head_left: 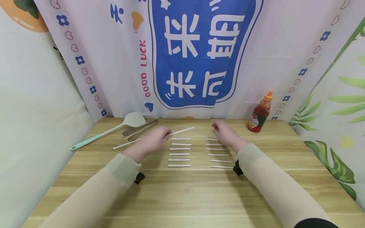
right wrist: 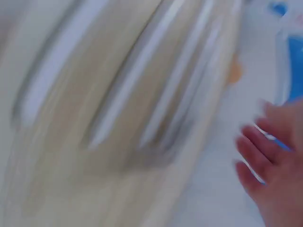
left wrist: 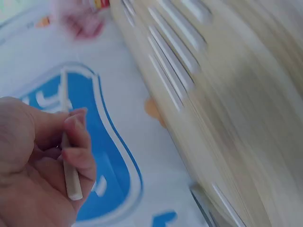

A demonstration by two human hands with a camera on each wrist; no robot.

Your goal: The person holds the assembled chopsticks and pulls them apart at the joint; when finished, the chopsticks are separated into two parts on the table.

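Observation:
My left hand (head_left: 155, 138) pinches a slim white stick (head_left: 184, 129) between thumb and fingers, holding it above the far end of a column of sticks. In the left wrist view, the square end of this stick (left wrist: 72, 179) points down past the palm. Several white sticks (head_left: 179, 154) lie in a left column, roughly parallel. Several more form a right column (head_left: 218, 155). Over the far end of that column is my right hand (head_left: 226, 134), with nothing in it. The right wrist view shows its fingers (right wrist: 258, 156) loosely bent and apart, blurred by motion.
Behind my left hand lie a spatula (head_left: 135, 120) with a mint handle, slender dark metal utensils (head_left: 144, 129) and another white stick (head_left: 125, 144). A red sauce bottle (head_left: 259, 114) with an orange cap stands at the back right. A printed curtain (head_left: 125, 63) hangs along the table's (head_left: 182, 196) far edge.

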